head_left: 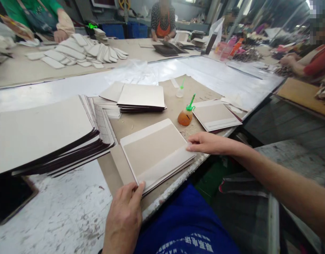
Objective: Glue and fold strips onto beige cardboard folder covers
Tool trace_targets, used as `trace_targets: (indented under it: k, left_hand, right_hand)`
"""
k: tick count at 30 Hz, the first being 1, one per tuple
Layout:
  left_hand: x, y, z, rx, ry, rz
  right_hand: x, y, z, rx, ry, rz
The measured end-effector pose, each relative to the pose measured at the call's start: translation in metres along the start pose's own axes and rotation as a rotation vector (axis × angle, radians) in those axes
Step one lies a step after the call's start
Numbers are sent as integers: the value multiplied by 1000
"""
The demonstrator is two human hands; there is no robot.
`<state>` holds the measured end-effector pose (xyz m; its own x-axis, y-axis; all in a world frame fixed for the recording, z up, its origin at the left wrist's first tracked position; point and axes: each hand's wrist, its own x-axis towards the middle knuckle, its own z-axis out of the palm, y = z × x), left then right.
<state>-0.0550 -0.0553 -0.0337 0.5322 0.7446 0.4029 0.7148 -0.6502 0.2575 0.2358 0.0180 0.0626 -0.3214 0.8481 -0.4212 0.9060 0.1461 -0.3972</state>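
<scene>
A beige rectangular panel [154, 150] with pale strips along two edges lies in front of me, on top of other flat sheets. My left hand [126, 208] pinches its near left corner between thumb and fingers. At the right edge, my right hand [205, 143] has thumb and fingers closed on the panel's corner. Just beyond it stands a squat bottle of orange liquid [185, 117] with a green nozzle. A smaller clear bottle [179, 92] with a green tip stands farther back. To the right lies a similar beige panel [218, 114].
A large stack of pale panels with dark edges [43, 123] fills the left side, and a smaller stack [141, 96] stands behind. White oval-ended pieces [72, 49] are heaped on the far table. Several co-workers sit or stand around; plastic film [133, 72] lies mid-table.
</scene>
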Motion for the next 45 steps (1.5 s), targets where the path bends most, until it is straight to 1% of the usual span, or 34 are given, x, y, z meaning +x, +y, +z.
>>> trace_targets:
  k: [2, 4, 7, 10, 14, 19, 24, 26, 31, 32, 36, 40, 45]
  left_hand:
    - [1, -1, 0, 26, 12, 33]
    - [1, -4, -1, 55, 8, 71]
    - [0, -7, 0, 84, -6, 111]
    - [1, -10, 0, 94, -14, 136]
    - [1, -11, 1, 99, 7, 174]
    - [-1, -13, 1, 101, -38, 157]
    - [0, -14, 2, 106, -23, 175]
    - [0, -14, 2, 110, -30, 165]
    - [-1, -13, 2, 102, 12, 153]
    - [-2, -13, 2, 100, -5, 145]
    - [-4, -13, 2, 114, -49, 124]
    - [-3, -13, 2, 109, -20, 137]
    - [-1, -12, 3, 107, 3, 133]
  right_hand:
    - [-2, 11, 9, 38, 84, 81]
    - [-2, 15, 21, 13, 138, 153]
    - [1, 16, 33, -34, 171, 220]
    - [2, 18, 39, -64, 195, 245]
    - [2, 21, 41, -101, 212, 251]
    - [3, 22, 43, -122, 216, 253]
    - [4, 26, 47, -105, 223, 246]
    - [4, 27, 48, -89, 225, 229]
    - [4, 28, 48, -66, 221, 205]
    - [4, 28, 48, -67, 219, 206]
    - [1, 22, 47, -93, 222, 233]
    - [-5, 16, 46, -128, 258, 278]
    - [-12, 21, 46, -118, 318, 347]
